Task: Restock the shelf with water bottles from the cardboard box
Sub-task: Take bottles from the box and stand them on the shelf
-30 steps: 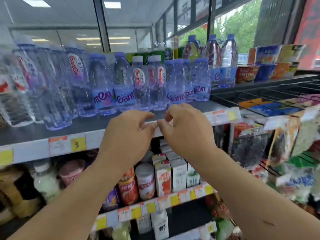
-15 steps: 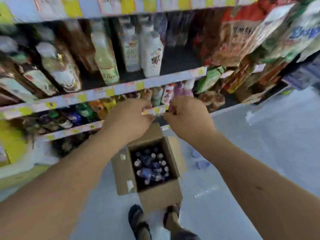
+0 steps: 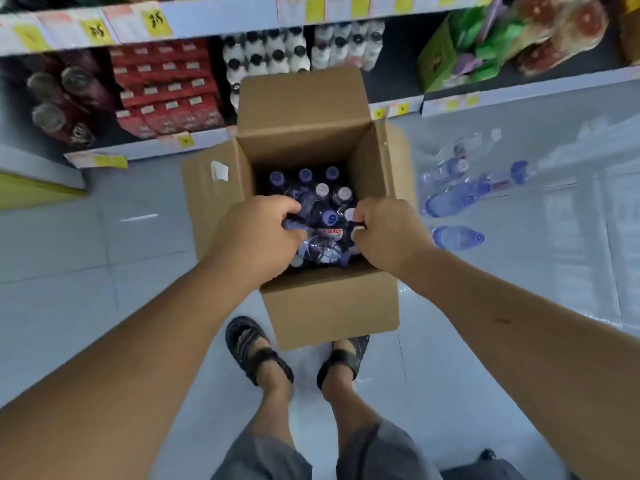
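An open cardboard box (image 3: 329, 306) stands on the floor just in front of my feet. Inside it, several water bottles (image 3: 325, 192) stand upright with blue and white caps. One bottle with a red-lettered label (image 3: 327, 235) lies across the top of them. My left hand (image 3: 256, 233) reaches into the box from the left, its fingers curled around a blue-capped bottle end. My right hand (image 3: 388, 233) reaches in from the right, its fingers closed on the other side of the lying bottles. The water shelf is out of view.
Loose water bottles (image 3: 457, 199) lie on the tiled floor right of the box, one more (image 3: 457, 237) nearer me. The lower shelves (image 3: 242, 12) behind the box hold red cartons, white bottles and snack bags. My sandalled feet (image 3: 256, 351) touch the box's near wall.
My view has swung down from the top shelf of water bottles to the box on the floor. Both hands dropped from the shelf edge into the box and closed on bottles.
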Demonstrator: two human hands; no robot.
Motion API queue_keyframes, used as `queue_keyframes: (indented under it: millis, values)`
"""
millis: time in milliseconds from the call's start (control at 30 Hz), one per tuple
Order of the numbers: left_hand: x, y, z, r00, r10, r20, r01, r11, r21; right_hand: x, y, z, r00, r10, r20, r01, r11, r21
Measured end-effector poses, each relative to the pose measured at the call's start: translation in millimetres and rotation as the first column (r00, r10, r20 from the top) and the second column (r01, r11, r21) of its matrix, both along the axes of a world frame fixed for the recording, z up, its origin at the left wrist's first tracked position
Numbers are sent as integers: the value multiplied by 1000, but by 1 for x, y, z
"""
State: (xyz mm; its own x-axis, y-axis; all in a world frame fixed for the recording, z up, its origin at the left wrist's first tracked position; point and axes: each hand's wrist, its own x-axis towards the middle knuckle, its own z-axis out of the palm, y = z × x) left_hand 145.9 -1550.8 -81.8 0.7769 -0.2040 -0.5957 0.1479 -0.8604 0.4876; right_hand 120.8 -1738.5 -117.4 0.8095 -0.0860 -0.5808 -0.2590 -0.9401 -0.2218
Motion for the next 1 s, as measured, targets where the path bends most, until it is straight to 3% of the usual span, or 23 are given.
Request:
queue_keyframes:
  millis: [233,300,467,700,833,1000]
  values:
    - [-3,6,-89,998,56,-11,-56,998,-6,-11,23,-136,935,144,-325,-140,989,38]
    - [-2,7,-101,998,60,-1,-60,998,-10,-8,30,-153,915,68,-398,-31,995,98]
    - [-1,12,-110,996,84,-13,-85,994,-65,-2,35,-158,929,89,-358,-50,992,118]
    - [-2,17,-57,995,98,-12,-99,992,-77,0,13,-65,993,29,-117,-14,993,120]
    - [2,9,18,999,19,35,-14,992,-124,12,2,37,996,83,28,-86,982,167]
    - [8,-12,145,992,-102,71,120,932,-341,32,-6,199,956,255,148,-273,955,119]
